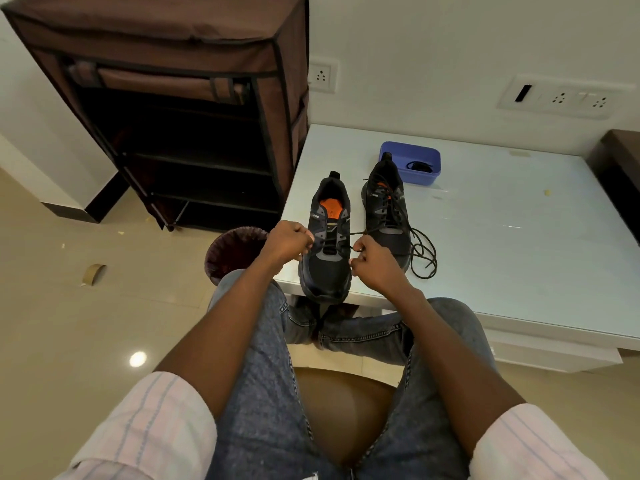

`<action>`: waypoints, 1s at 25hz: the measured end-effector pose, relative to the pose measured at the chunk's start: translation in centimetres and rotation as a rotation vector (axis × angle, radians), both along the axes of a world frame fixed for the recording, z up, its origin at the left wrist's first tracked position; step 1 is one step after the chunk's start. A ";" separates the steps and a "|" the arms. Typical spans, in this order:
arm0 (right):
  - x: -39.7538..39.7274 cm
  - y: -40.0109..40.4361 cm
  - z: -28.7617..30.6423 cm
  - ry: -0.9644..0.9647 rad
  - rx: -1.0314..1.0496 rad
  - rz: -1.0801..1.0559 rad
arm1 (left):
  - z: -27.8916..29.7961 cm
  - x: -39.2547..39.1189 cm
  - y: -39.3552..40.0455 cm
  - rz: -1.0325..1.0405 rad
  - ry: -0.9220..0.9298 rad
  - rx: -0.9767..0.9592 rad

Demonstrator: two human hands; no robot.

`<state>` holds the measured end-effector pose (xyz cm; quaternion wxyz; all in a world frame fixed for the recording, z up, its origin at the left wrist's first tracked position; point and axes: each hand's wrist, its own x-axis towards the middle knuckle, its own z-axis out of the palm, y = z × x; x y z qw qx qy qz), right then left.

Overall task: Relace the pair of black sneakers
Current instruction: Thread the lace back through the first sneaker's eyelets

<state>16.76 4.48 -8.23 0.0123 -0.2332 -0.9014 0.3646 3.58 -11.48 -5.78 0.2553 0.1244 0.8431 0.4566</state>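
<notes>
Sneakers (327,237) on table (502,237); tub (415,178) behind

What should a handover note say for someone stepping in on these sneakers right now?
Left hand and right hand: each pinches an end of the lace on the near sneaker, which stands at the table edge.
Far sneaker stands beside it, lace threaded, loose ends trailing on the table.
Blue tray behind holds a dark coil, possibly a lace.
Done: lowest eyelets of the near sneaker.
Left: its upper eyelets, then tying both.
</notes>
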 end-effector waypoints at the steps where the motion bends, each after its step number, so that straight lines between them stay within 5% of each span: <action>1: -0.3 -0.1 0.3 0.009 -0.003 -0.012 | 0.2 0.2 0.0 0.000 -0.062 0.019; 8: -0.6 -1.4 -0.2 -0.186 0.286 0.096 | 0.6 0.5 0.1 -0.021 -0.180 -0.016; 10: -0.4 -1.7 1.6 -0.162 0.053 0.038 | 0.7 0.7 0.0 -0.066 -0.252 -0.021; 14: -0.5 -2.0 6.9 0.058 -0.727 0.102 | 1.3 0.9 0.0 -0.159 -0.529 0.147; 19: -2.0 -2.1 8.7 0.339 -0.440 0.050 | 2.8 0.9 -0.8 -0.245 -0.845 0.496; 22: -2.3 -0.2 7.5 0.381 -0.214 -0.255 | 2.9 0.7 -1.3 -0.107 -0.780 0.551; 25: -1.8 2.5 5.1 0.198 -0.071 -0.610 | 2.3 -0.4 -1.4 0.241 -0.655 0.651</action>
